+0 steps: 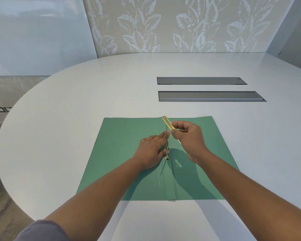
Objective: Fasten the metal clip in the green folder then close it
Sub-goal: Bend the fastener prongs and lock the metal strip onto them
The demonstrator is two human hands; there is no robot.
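Brass-coloured metal shows between the fingers of the right hand point(188, 136): thumb and forefinger pinch the gold bar of the metal clip point(167, 122) partway along its length, the other fingers curled in behind. The bar is lifted off the paper and tilted, its far end pointing up and away toward the top edge of the folder, its near end hidden behind the knuckles. A thin upright prong point(166, 130) rises just left of the bar, and the left hand point(150, 151) holds it with fingertips pressed together at its base, the thumb lower down against the spine. Below that thumb a short gold piece point(167, 156) lies along the crease; it looks like the clip's base strip, though the hand covers most of it and I cannot tell for certain.

Both hands work over the middle of the green folder point(122, 153), which lies open and flat, its two leaves spread left and right of the central fold. The folder rests on a white rounded table point(76, 101), near the person's edge. Farther back on the right of the tabletop sit two grey recessed slots point(210, 96), one behind the other, well apart from the folder. Beyond the table stands a wall panel with a pale leaf pattern point(181, 25).
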